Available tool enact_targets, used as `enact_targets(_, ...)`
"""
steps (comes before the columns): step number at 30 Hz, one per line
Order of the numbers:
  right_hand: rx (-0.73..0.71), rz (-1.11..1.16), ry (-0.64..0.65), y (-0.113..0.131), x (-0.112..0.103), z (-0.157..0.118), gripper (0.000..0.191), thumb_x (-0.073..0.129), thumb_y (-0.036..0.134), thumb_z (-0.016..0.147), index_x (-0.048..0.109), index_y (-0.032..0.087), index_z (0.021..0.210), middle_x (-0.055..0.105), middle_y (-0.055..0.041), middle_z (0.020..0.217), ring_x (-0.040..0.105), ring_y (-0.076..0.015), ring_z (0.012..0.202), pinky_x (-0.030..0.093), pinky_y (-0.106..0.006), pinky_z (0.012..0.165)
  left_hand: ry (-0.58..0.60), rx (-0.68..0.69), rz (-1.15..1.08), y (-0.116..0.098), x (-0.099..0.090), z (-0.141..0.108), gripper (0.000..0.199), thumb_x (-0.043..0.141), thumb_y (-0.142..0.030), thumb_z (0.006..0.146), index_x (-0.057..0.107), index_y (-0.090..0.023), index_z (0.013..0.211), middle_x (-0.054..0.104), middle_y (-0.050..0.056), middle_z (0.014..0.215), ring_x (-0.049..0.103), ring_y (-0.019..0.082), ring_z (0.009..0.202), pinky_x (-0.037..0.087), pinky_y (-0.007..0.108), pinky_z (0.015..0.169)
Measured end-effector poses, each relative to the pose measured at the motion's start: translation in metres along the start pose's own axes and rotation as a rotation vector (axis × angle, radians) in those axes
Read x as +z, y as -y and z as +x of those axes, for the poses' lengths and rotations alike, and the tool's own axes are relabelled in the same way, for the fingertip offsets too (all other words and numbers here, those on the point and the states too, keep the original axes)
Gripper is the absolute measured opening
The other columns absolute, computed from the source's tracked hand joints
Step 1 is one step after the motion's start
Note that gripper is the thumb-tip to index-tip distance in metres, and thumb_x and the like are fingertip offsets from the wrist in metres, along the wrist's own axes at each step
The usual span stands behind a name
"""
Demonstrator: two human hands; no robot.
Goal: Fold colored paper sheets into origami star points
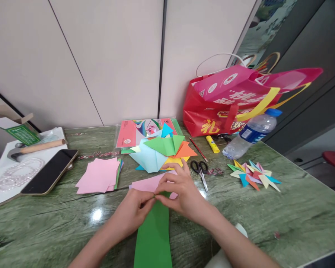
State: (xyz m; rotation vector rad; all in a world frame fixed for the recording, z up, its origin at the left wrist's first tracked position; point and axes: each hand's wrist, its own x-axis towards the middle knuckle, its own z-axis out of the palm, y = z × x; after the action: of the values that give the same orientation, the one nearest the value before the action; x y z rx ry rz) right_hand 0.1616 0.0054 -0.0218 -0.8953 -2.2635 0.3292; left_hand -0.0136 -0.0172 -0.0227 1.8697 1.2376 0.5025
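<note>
A long strip of green paper (153, 234) runs from the near table edge up to my two hands. My left hand (135, 206) pinches its far end between thumb and forefinger. Right beside it my right hand (181, 190) also pinches that end, thumb and forefinger meeting the left fingertips, its other fingers raised. The pinched part of the paper is mostly covered by my fingers. Beneath and beyond the hands lies pink paper (145, 183). Folded paper pieces (153, 154) in blue, green, orange and yellow are heaped just past it.
Left are a pink paper stack (97, 176), a phone (51, 171) and a hammer (41, 147). Right are scissors (202, 173), a glue stick (212, 144), a red pencil (198, 149), a bottle (251, 134) and paper stars (255, 175). A red bag (212, 111) stands against the wall.
</note>
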Motion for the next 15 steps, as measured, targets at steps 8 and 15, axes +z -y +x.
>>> enact_targets(8, 0.014, -0.068, -0.04, -0.004, 0.003, 0.001, 0.012, 0.06, 0.013, 0.071, 0.064, 0.024, 0.066, 0.066, 0.0035, 0.065, 0.052, -0.0231, 0.1, 0.014, -0.051, 0.101, 0.051, -0.028, 0.039, 0.0, -0.007, -0.002, 0.032, 0.038, -0.027, 0.082, 0.026, -0.019, 0.054, 0.022, -0.005, 0.056, 0.023, 0.01, 0.053, 0.018, 0.024, 0.048)
enact_targets(15, 0.093, -0.099, -0.1, -0.022, -0.01, 0.003, 0.012, 0.061, 0.012, 0.07, 0.062, 0.022, 0.064, 0.067, 0.0026, 0.071, 0.051, -0.0237, 0.101, 0.02, -0.049, 0.097, 0.12, -0.062, -0.059, 0.006, -0.024, -0.002, 0.035, 0.038, -0.034, 0.084, 0.026, -0.02, 0.055, 0.02, -0.005, 0.057, 0.021, 0.011, 0.053, 0.017, 0.025, 0.047)
